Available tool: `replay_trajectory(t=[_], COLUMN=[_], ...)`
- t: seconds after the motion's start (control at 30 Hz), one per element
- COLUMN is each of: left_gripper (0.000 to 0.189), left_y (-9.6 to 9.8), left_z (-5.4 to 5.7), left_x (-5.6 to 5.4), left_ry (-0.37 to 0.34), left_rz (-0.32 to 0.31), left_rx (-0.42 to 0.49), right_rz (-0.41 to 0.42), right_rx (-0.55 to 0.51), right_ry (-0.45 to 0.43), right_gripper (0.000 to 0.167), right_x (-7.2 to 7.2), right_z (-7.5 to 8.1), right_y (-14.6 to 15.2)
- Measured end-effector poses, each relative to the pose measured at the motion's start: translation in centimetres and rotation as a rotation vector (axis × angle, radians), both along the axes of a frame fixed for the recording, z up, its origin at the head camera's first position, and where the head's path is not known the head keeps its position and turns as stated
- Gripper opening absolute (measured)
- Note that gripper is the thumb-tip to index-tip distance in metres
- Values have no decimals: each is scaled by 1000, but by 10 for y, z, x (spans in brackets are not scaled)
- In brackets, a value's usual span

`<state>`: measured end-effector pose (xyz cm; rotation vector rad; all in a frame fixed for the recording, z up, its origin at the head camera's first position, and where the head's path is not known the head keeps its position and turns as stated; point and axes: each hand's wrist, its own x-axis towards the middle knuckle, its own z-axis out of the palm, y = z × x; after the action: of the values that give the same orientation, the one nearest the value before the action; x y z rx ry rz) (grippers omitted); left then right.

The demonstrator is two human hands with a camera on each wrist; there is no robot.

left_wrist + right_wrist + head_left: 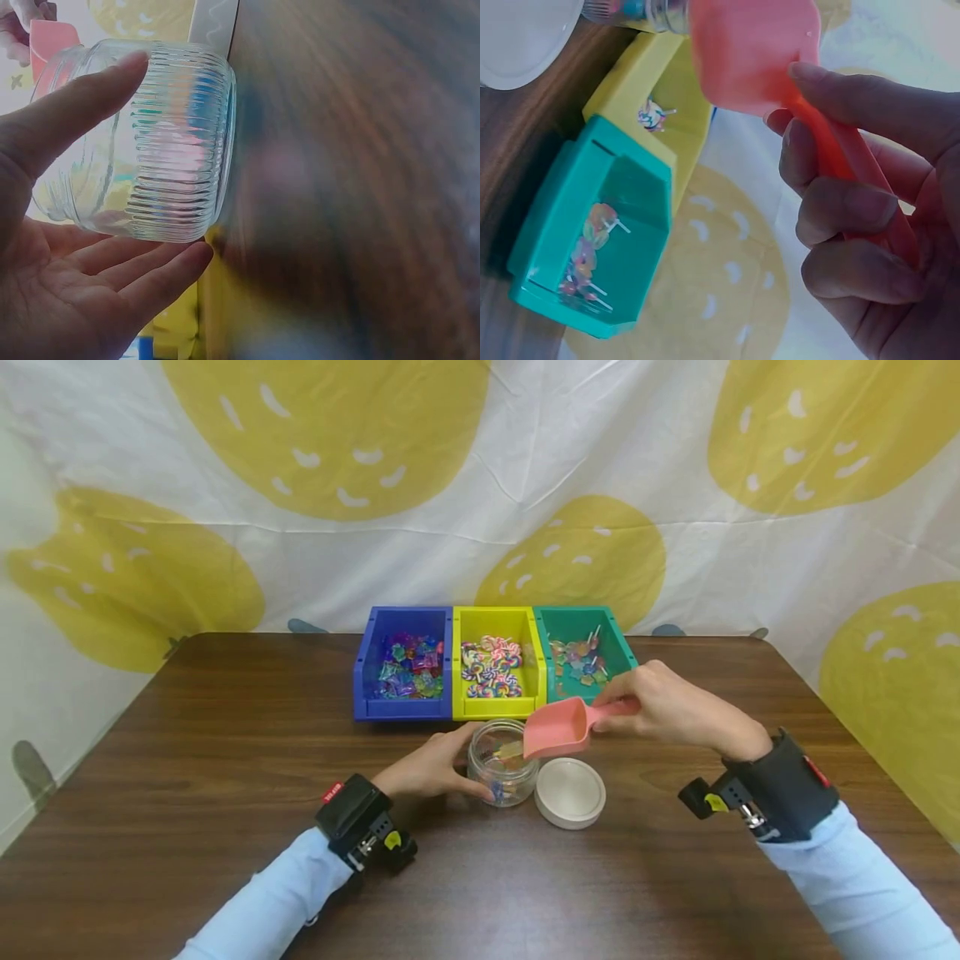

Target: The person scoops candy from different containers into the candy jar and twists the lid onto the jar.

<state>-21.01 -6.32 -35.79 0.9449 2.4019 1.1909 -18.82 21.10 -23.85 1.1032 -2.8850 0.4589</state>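
Observation:
A clear ribbed jar [504, 768] stands on the table with a few small colourful pieces at its bottom. My left hand [435, 764] holds it from the left, thumb on one side and fingers on the other, as the left wrist view also shows. Up at the jar's mouth is a pink scoop [558, 727], tipped with its lip over the rim. A small yellowish piece [510, 750] shows just under that lip. My right hand [663, 706] grips the scoop's handle [847, 165], fingers wrapped around it. A white lid [570, 792] lies right of the jar.
Behind the jar, three bins stand side by side: a blue bin [366, 685] of shiny translucent pieces, a yellow bin [500, 710] of swirl lollipop charms, and a green bin [626, 647] of translucent lollipop charms. A patterned curtain [420, 560] hangs behind the wooden table [225, 760].

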Motion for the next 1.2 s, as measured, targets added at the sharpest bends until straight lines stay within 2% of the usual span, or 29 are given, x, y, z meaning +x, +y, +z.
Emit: replay_trajectory(t=[0.3, 0.57, 0.7, 0.8, 1.03, 1.2], left_gripper=[77, 77, 77, 78, 76, 74], left_y=[0, -2, -4, -5, -11, -24], left_z=[-1, -1, -1, 0, 4, 11], left_x=[-1, -3, -4, -4, -5, -7], left_ry=[-23, -9, -38, -47, -106, -90], left_rz=[-5, -20, -36, -43, -46, -3], left_rx=[6, -14, 3, 5, 32, 21], right_rz=[20, 17, 12, -8, -65, -111], right_rx=[3, 11, 5, 4, -26, -88], right_ry=[62, 63, 51, 12, -147, -211], right_gripper=[17, 14, 14, 15, 17, 19], right_x=[3, -1, -3, -5, -12, -16], right_z=[6, 6, 5, 3, -7, -8], right_y=[-6, -4, -1, 2, 12, 16])
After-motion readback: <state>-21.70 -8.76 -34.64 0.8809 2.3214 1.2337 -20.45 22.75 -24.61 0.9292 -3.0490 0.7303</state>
